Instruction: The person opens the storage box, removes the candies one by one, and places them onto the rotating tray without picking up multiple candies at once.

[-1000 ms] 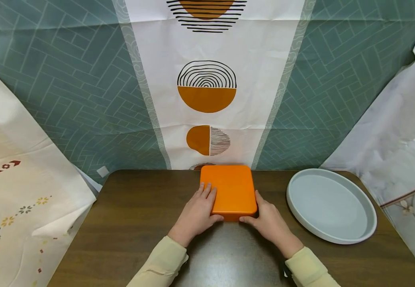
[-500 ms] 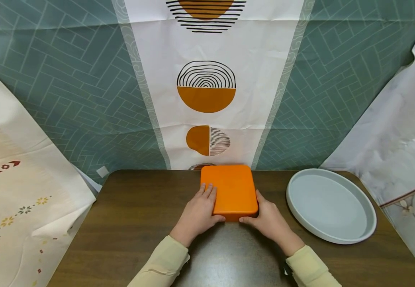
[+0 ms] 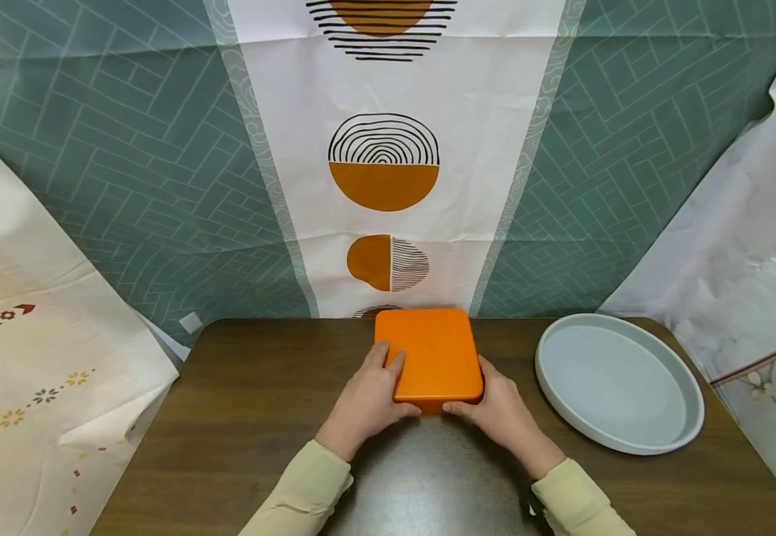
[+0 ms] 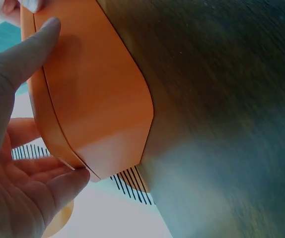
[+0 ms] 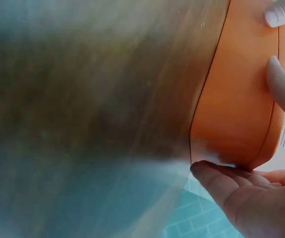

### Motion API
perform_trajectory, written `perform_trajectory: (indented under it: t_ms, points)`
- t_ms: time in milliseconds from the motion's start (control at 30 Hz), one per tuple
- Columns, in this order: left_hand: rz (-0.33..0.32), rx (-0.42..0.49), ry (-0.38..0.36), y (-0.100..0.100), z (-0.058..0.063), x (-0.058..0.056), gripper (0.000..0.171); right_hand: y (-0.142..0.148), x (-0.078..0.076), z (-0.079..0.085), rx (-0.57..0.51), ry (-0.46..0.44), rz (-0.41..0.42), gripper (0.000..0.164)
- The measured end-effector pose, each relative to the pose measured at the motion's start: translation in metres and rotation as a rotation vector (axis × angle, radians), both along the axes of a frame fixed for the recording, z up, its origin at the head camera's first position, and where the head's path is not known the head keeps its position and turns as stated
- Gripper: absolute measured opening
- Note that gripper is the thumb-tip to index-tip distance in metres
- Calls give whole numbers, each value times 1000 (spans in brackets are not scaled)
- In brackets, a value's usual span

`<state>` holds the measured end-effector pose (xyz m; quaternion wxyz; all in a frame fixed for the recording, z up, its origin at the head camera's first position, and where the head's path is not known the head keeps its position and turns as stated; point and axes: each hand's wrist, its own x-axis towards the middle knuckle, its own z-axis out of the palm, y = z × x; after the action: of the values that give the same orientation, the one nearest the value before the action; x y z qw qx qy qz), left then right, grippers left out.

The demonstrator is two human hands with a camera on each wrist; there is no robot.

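Note:
An orange lidded box (image 3: 435,353) with rounded corners sits on the dark wooden table, close to its far edge. A seam runs round its side below the lid (image 4: 39,89). My left hand (image 3: 368,402) grips the near left corner, thumb on the front wall and fingers along the left side, with some on the lid's top and edge. On the opposite side, my right hand (image 3: 505,413) holds the near right corner. Its thumb (image 5: 280,82) presses the front wall while its other fingers lie along the right side, partly hidden in the head view.
To the right stands a round, pale grey tray (image 3: 619,383) with a low rim, apart from the right hand. Patterned cloth (image 3: 388,89) hangs behind the table (image 3: 254,417), and light cloths hang at both sides.
The left hand's fingers have shifted on the box: fewer lie flat on the lid, and one has bent toward the left edge. The box and tray stay in place.

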<state>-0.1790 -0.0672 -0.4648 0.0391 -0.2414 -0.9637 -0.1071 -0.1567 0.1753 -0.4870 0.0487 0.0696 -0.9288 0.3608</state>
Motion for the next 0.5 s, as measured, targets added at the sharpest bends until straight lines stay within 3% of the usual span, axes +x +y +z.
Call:
perform_trajectory:
  t_ms: [100,367,500]
  points:
    - [15,1,1,-1,0,0,98,0,1,-1,-6,10,-13,108]
    - [-29,-47,9,0,2,-2,96,-2,1,-5,-1,23,-52,108]
    - [-27,-29,-7,0,0,-1,95,-2,0,-7,9,16,-61,107]
